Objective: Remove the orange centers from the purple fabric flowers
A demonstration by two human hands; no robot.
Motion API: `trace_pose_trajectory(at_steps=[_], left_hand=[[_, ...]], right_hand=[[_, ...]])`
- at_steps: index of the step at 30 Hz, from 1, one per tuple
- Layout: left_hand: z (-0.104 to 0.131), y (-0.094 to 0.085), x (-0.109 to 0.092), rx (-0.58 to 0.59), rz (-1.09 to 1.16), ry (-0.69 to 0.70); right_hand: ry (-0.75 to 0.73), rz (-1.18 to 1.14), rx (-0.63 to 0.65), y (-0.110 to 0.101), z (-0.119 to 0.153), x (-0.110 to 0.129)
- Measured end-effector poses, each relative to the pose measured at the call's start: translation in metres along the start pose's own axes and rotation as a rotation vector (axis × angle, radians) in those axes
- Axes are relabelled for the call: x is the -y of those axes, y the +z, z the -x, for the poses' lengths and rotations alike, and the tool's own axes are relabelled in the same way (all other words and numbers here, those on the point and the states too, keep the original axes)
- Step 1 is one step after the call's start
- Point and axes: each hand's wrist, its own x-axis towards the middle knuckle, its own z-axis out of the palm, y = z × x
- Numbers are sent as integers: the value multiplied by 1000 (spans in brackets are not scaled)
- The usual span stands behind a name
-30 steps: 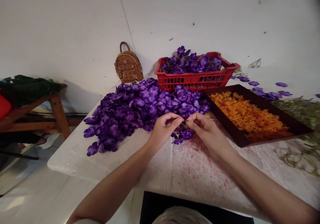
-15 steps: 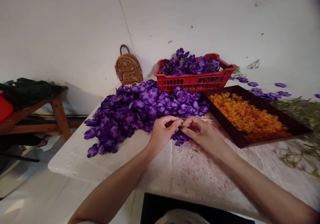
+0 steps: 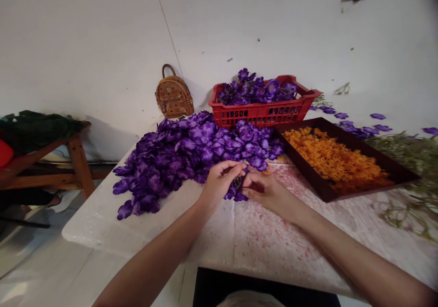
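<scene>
My left hand point(image 3: 219, 182) and my right hand point(image 3: 265, 191) meet fingertip to fingertip at the near edge of a big heap of purple fabric flowers point(image 3: 185, 152). Both pinch one small purple flower piece point(image 3: 238, 186) between them, low over the white table point(image 3: 260, 238). My palms hide most of that piece. Loose purple petals lie right under my fingers.
A red plastic crate point(image 3: 263, 111) of purple flowers stands behind the heap. A dark tray point(image 3: 345, 186) of orange petals lies at the right, with green stems point(image 3: 410, 174) beyond it. A small brown backpack point(image 3: 174, 95) leans on the wall. A wooden bench point(image 3: 51, 161) stands at the left.
Both hands have drawn slightly toward me and lower, staying together on the flower piece. The view has tilted down a little.
</scene>
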Motion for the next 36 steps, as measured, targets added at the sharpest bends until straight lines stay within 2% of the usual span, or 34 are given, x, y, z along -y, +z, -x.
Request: trace_pose_trajectory(at_steps=[2,5,6,10,12,15,19,22,29,32,36], left_hand=[[0,-3,-1,-7,61,-41],[0,-8,-2,-53,74,-70],[0,-9,-2,-70,52,-80],[0,-13,1,-109,-97,-79],[0,-14,2,-116,-130,-38],[1,-13,2,-75,-169,12],[1,-9,2,-7,-229,-7],[1,-7,3,-4,-260,-15],[1,-6,5,-38,-355,35],[0,-5,5,-32,-349,32],[-2,-2,3,10,-265,-18]], right_hand=[[-2,106,-76,-4,-1,-4],[-38,337,-333,-13,-4,-13],[-58,403,-381,-15,-6,-16],[-130,564,-392,-18,-12,-25],[-148,670,-448,-20,-15,-27],[-164,798,-490,-26,-20,-34],[-171,794,-375,-33,-22,-47],[-181,758,-351,-34,-22,-49],[-211,726,-471,-37,-20,-33],[-205,671,-442,-34,-18,-28],[-231,523,-515,-26,-13,-15]])
